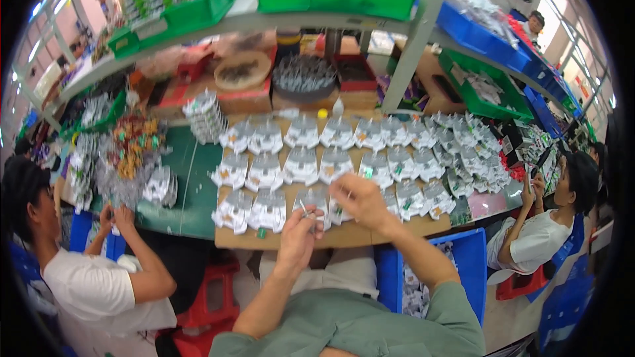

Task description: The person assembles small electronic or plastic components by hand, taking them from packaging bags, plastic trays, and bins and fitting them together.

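Observation:
Several white-and-grey plastic parts point(302, 166) lie in rows on a brown board point(410, 226) in front of me. My left hand point(301, 237) is closed on a thin pale stick-like thing point(303, 206) at the board's front edge, just before a part in the nearest row. My right hand point(360, 199) hovers over that row, right of the left hand, its fingers curled together. Whatever they hold, if anything, is too small or hidden to make out. A small green piece point(262, 232) lies near the board's front edge.
A stack of similar parts point(206, 117) stands at back left, with a heap of them point(466, 152) at right. Behind are a round tray of dark pieces point(304, 74) and a shelf post point(420, 36). A blue crate point(471, 271) stands at my right. Co-workers sit on both sides.

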### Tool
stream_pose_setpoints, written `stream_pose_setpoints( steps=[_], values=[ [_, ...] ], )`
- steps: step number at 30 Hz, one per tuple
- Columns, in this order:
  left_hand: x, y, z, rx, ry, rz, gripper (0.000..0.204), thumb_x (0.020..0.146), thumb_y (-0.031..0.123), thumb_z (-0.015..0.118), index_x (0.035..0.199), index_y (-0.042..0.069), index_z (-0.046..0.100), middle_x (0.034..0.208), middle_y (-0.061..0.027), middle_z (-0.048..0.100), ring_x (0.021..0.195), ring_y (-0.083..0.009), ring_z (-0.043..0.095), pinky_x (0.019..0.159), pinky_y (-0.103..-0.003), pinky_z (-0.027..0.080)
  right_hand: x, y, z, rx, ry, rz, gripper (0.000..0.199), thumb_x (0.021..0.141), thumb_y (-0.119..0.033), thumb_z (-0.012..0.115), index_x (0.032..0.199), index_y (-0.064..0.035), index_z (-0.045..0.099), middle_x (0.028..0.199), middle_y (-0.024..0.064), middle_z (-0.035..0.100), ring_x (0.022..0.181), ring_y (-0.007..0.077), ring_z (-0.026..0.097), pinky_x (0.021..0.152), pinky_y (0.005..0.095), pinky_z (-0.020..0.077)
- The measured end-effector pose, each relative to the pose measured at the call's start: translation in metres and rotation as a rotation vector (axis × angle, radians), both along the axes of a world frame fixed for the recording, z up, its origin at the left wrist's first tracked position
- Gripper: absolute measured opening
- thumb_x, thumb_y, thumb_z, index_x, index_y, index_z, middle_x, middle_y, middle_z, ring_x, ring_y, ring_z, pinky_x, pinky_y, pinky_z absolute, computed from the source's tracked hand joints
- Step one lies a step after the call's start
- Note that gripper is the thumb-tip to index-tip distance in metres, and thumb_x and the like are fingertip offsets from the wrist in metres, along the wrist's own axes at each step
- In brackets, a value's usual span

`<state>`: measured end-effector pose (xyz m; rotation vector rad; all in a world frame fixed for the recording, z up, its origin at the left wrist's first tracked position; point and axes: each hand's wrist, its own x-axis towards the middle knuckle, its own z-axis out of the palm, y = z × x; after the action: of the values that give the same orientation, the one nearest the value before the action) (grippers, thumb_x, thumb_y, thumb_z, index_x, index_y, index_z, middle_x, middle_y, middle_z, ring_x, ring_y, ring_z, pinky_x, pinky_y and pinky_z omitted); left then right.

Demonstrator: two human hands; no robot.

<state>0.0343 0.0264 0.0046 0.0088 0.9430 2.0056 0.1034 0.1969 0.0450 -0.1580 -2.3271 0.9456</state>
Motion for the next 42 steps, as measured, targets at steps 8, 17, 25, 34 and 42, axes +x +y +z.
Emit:
stream_pose_setpoints(
  steps=[8,17,25,34,42],
  values=[
    [0.008,-0.059,-0.044,-0.145,0.067,-0.357,0.023,0.096,0.004,0.049,0.119,0.002,0.052,0.102,-0.0060,0.060,0.070,-0.0085,0.052,0.057,-0.021,0.042,-0.047,0.012,-0.028,0.272,-0.076,-0.138,0.005,0.081,-0.007,0.069,0.085,-0.0056,0.067,0.080,0.0082,0.063,0.069,0.0279,0.063,0.059,0.0370,0.0507],
    [0.002,-0.055,-0.056,-0.159,0.180,-0.426,0.024,0.097,0.008,0.048,0.120,0.001,0.051,0.101,-0.0053,0.061,0.066,-0.0058,0.050,0.053,-0.019,0.040,-0.109,0.009,-0.055,0.491,-0.128,-0.086,0.006,0.080,-0.011,0.069,0.081,-0.0052,0.067,0.078,0.0083,0.059,0.081,0.0274,0.060,0.068,0.0388,0.0488],
    [0.008,-0.055,-0.065,-0.198,0.200,-0.442,0.025,0.098,0.011,0.051,0.122,0.003,0.052,0.104,-0.0052,0.063,0.065,-0.0052,0.050,0.052,-0.019,0.040,-0.125,0.026,-0.059,0.409,-0.365,-0.095,0.016,0.077,-0.015,0.062,0.069,-0.0024,0.067,0.073,0.0191,0.065,0.072,0.0375,0.063,0.065,0.0485,0.0505],
    [0.009,-0.056,-0.055,-0.207,0.250,-0.424,0.023,0.097,0.009,0.052,0.119,0.003,0.054,0.103,-0.0070,0.063,0.064,-0.0066,0.051,0.051,-0.020,0.040,-0.133,0.038,-0.066,0.514,-0.442,0.087,0.017,0.075,-0.015,0.061,0.066,-0.0012,0.064,0.074,0.0189,0.064,0.076,0.0392,0.063,0.069,0.0497,0.0497],
    [0.005,-0.066,-0.018,-0.217,0.319,-0.282,0.045,0.095,0.003,0.048,0.137,0.001,0.035,0.104,-0.0102,0.062,0.063,-0.0080,0.050,0.050,-0.020,0.040,-0.060,-0.007,-0.006,0.176,-0.355,0.172,0.025,0.087,-0.028,0.062,0.091,-0.0030,0.067,0.086,0.0183,0.068,0.081,0.0349,0.065,0.072,0.0446,0.0505]
  ],
)
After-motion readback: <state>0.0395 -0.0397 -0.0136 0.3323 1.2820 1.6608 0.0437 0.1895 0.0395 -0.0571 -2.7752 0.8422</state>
